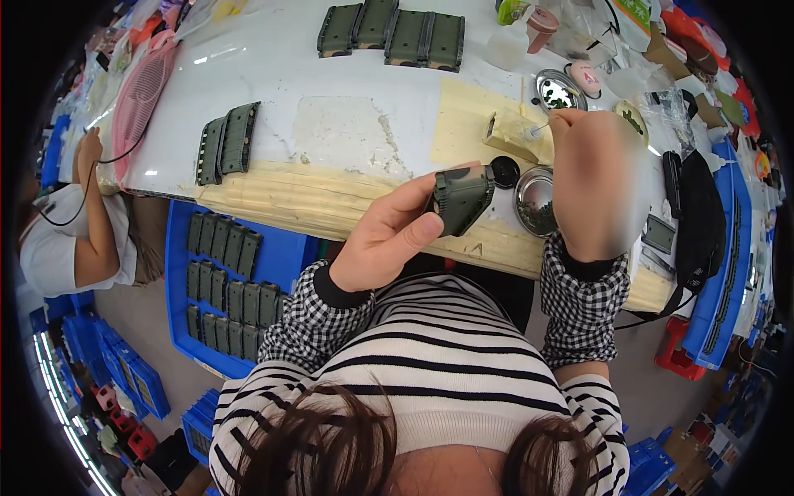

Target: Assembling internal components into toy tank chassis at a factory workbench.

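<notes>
My left hand (382, 240) grips a dark green camouflage piece (465, 198), a small box-like part with ribbed edges, just above the table's near edge. My right hand (594, 178), partly blurred, is closed with its fingertips around a thin stick-like tool (541, 128). The tool's end is at a yellow tape-wrapped block (514, 137). Between my hands are a round black cap (505, 172) and a metal dish (538, 221) with small dark green bits in it. A second metal dish (547, 83) with green bits stands farther back.
Green blocks lie in groups at the back (426, 40) and left (227, 142) of the white table (289, 74). A blue crate (184, 277) with rows of similar pieces is below left. A pink fan (141, 107) and another person's arm (98, 223) are at far left.
</notes>
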The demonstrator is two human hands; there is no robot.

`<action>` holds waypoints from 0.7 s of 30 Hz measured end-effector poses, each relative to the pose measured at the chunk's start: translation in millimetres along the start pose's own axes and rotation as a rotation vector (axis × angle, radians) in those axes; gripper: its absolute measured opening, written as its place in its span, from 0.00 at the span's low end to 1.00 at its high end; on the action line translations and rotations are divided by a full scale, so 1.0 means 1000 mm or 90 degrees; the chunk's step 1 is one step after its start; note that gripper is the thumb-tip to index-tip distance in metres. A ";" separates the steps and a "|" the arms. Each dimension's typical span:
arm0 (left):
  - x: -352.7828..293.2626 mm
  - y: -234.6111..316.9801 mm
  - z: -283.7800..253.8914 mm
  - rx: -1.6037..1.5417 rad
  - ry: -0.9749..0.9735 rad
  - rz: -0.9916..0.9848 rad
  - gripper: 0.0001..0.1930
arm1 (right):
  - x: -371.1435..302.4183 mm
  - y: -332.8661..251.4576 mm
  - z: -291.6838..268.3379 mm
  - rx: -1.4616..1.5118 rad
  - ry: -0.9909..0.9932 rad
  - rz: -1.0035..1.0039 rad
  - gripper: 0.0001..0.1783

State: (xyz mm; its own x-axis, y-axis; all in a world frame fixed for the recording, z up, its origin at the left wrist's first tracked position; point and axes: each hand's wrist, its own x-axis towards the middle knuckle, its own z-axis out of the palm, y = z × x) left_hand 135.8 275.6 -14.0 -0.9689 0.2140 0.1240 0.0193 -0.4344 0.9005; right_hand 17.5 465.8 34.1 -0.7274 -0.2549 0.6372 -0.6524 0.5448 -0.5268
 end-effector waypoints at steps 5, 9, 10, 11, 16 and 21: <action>-0.006 -0.009 -0.008 -0.048 -0.011 0.003 0.30 | -0.004 0.008 0.001 -0.035 -0.088 0.012 0.12; -0.002 -0.004 -0.005 -0.076 -0.018 0.024 0.29 | -0.007 0.009 0.001 -0.051 -0.079 0.011 0.15; -0.003 -0.005 -0.005 -0.067 -0.015 0.022 0.29 | -0.006 0.007 -0.001 -0.051 -0.074 0.017 0.15; -0.004 -0.006 -0.006 -0.058 -0.011 0.018 0.29 | -0.006 0.004 -0.003 -0.050 -0.069 0.024 0.15; -0.004 -0.008 -0.009 -0.030 -0.020 0.026 0.30 | -0.007 -0.006 -0.014 -0.030 -0.035 0.016 0.14; 0.000 0.023 0.002 -0.300 0.115 -0.118 0.30 | -0.017 -0.007 -0.026 0.016 -0.025 0.006 0.11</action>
State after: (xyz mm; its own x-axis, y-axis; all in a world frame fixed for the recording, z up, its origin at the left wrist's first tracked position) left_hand 136.8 267.2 7.5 -0.9735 0.1885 -0.1296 -0.2282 -0.7586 0.6103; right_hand 39.5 486.9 41.8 -0.7413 -0.2807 0.6097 -0.6499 0.5272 -0.5474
